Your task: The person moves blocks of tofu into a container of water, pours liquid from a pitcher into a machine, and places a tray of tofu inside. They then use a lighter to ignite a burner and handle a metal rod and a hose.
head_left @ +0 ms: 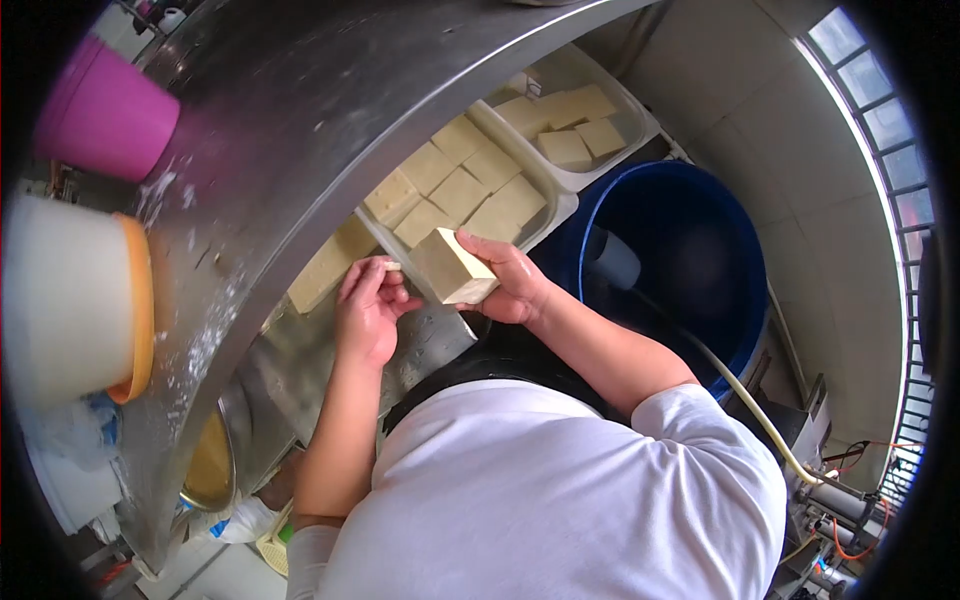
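A pale yellow tofu block [452, 268] rests in my right hand [514, 284], its fingers wrapped round the right side. Just to the left, my left hand [368, 312] is closed in a pinch on a small pale piece of tofu [392, 266], apart from the block. Beyond both hands stands a whitish plastic tub [562, 208] packed with several similar tofu blocks [460, 194]. More tofu [330, 268] lies left of this tub, partly hidden by the counter edge and my left hand.
A second tub [640, 132] with several blocks stands farther back. Right of it is a large blue barrel [745, 250] with a hose [735, 380] running into it. A steel counter [290, 120] curves along the left, bearing a pink bucket [110, 110] and a white bucket [70, 300].
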The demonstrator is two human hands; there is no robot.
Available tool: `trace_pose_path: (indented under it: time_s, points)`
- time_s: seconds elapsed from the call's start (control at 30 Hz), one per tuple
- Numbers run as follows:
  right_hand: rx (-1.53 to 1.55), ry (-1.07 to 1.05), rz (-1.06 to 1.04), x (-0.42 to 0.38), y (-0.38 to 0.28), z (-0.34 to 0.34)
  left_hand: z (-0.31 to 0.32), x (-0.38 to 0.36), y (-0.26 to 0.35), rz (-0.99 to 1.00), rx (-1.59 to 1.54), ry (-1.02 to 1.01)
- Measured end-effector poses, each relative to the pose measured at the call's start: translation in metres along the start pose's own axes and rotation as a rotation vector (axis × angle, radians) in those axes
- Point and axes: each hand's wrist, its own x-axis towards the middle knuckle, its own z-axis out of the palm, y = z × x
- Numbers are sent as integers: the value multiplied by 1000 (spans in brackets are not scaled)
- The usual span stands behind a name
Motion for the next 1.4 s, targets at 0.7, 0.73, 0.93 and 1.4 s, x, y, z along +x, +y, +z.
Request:
trace_pose_path:
  time_s: [0.7, 0.73, 0.93, 1.4]
  points:
    - [-1322, 858, -1050, 135, -363, -169, -72, -74, -36, -74, 1316, -80]
    - [-1319, 857, -1050, 137, -367, -171, -74, -76, -37, -99, 1331, -54]
    - [-1318, 809, -992, 177, -396, -189, -107, -92, -53, -186, 1283, 31]
    - [-2384, 896, -711, 183, -375, -195, -178, 13, 16, 279, 1524, 444]
